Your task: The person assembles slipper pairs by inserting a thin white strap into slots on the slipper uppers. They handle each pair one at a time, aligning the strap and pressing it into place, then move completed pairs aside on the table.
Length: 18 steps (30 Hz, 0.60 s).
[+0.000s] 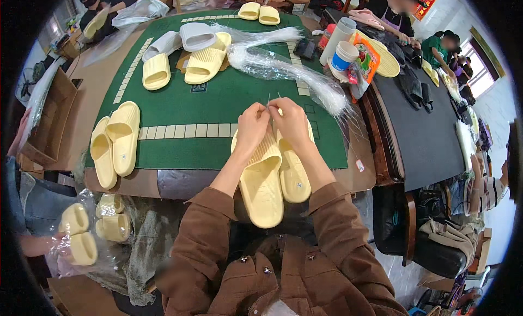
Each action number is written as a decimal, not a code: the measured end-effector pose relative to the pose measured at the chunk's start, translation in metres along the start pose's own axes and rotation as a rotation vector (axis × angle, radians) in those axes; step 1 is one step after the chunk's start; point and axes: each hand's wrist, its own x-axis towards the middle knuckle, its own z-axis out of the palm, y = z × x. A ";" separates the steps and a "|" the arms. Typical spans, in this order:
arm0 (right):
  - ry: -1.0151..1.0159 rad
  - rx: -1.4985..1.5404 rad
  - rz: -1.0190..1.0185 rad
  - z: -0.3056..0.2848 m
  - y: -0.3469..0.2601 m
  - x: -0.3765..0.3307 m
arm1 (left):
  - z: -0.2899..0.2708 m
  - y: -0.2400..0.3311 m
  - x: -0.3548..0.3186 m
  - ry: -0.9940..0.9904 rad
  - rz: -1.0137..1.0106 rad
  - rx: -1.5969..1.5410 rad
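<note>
Hands (272, 122) pinch thin plastic tie (271, 101) above yellow slippers (272, 174) overhanging table edge (180, 180).

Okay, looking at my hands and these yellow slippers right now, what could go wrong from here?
The pair of yellow slippers juts over the table edge toward your lap, so a nudge might tip it off. The thin clear strand pinched between your left hand and right hand is hard to see and could slip. The clear plastic bags nearby may snag it.

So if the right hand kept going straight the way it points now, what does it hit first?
Probably the left hand: the right hand points left and slightly up, fingertips almost touching it above the yellow slippers.
</note>
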 end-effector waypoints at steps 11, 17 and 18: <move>0.119 0.024 0.037 0.007 0.007 -0.002 | -0.003 0.012 -0.005 -0.003 0.033 0.132; 0.116 0.035 0.038 0.009 0.009 -0.003 | -0.003 0.000 -0.002 -0.012 0.106 0.153; 0.111 0.040 0.056 0.009 0.010 -0.003 | -0.002 0.000 -0.003 -0.013 0.101 0.163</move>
